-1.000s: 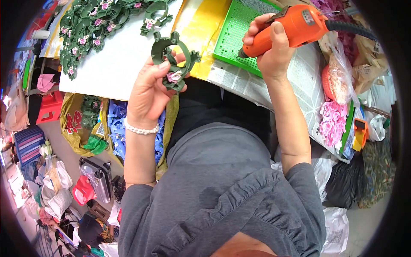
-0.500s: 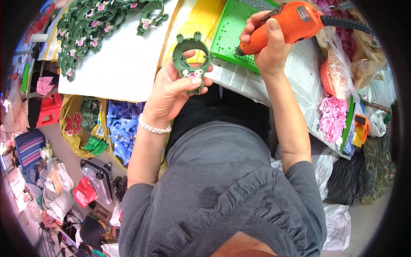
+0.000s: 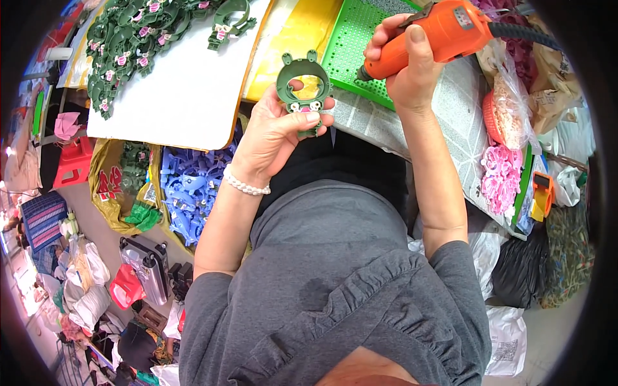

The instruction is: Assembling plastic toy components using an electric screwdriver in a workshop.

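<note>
Head view: my left hand (image 3: 278, 132) pinches one green ring toy (image 3: 301, 87); right hand (image 3: 404, 67) grips the orange driver (image 3: 432, 35). Finished pieces (image 3: 138, 38) lie beyond my fingers; blue parts (image 3: 193, 190) wait below.

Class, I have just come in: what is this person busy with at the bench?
A person holds a green plastic ring piece with small pink bits in the left hand. The right hand grips an orange power screwdriver, its tip over a green perforated board. A pile of similar green pieces lies on the white sheet at the far left, and pink flower parts sit to the right.
</note>
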`<state>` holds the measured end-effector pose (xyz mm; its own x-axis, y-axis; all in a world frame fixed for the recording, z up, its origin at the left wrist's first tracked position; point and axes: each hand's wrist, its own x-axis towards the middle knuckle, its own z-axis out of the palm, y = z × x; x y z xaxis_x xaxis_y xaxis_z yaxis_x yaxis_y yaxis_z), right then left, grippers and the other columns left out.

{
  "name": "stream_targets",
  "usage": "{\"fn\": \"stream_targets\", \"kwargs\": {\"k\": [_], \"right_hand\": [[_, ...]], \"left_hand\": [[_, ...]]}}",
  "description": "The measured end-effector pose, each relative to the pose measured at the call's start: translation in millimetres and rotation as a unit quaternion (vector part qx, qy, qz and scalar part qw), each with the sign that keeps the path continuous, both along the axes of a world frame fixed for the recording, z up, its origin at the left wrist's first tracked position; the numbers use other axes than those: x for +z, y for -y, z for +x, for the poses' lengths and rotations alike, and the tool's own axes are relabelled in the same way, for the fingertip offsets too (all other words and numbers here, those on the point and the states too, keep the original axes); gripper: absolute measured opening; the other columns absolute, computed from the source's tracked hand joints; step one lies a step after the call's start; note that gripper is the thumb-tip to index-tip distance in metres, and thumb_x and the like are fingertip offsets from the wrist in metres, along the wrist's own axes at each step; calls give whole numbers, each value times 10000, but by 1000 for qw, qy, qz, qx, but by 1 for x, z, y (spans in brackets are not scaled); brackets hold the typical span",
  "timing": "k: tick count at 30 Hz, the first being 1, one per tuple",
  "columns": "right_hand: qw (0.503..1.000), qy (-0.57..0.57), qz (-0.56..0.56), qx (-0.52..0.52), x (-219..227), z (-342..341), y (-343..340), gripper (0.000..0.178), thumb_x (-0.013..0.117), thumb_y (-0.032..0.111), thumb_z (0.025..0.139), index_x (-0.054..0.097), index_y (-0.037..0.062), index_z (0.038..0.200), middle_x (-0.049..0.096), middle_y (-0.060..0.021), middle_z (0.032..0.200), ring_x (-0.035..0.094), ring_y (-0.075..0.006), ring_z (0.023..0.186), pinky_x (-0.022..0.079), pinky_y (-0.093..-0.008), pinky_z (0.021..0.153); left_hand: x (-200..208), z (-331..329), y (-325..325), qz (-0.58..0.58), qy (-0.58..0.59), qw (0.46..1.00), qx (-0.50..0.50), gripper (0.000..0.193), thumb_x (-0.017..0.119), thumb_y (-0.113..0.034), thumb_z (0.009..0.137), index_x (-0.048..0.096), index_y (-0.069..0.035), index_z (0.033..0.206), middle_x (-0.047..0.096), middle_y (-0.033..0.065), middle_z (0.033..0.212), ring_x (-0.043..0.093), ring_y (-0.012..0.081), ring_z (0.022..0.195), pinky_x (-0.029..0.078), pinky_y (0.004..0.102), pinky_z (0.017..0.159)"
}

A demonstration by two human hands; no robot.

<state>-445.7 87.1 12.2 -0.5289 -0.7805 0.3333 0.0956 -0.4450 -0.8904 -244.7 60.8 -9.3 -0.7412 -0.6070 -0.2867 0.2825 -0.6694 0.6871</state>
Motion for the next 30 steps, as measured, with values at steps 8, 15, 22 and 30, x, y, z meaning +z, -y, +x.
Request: {"fn": "stream_targets", "kwargs": {"k": [8,15,22,30], "right_hand": [[995,57,-35,73,19,-9,-12,527,522,545,791,529,52,977,523,-88,834,500,-171,685,400,-340,690],[965,17,-154,211,41,8,-33,720,430,694,769,522,52,1081,517,-85,865,505,-174,709,402,-367,687],[962,22,-148,227,36,21,-34,719,440,682,783,514,39,1096,522,-98,867,510,-184,694,410,-372,672],[971,32,-118,207,26,20,-31,706,486,666,772,511,25,1066,531,-104,860,519,-179,688,415,-370,682]], "left_hand": [[-8,-6,-8,-11,2,1000,18,482,638,71,731,421,-56,1142,593,159,1006,644,227,817,547,311,684],[-11,-17,-16,-42,19,997,62,430,622,66,753,455,-25,1138,611,144,1000,641,211,834,537,308,704],[-7,-25,-20,-50,9,995,87,521,643,90,731,332,-12,1137,576,134,961,651,223,792,557,307,670],[-6,-29,-22,-39,4,995,90,494,634,106,730,339,-22,1105,576,133,948,653,222,773,558,304,659]]}}
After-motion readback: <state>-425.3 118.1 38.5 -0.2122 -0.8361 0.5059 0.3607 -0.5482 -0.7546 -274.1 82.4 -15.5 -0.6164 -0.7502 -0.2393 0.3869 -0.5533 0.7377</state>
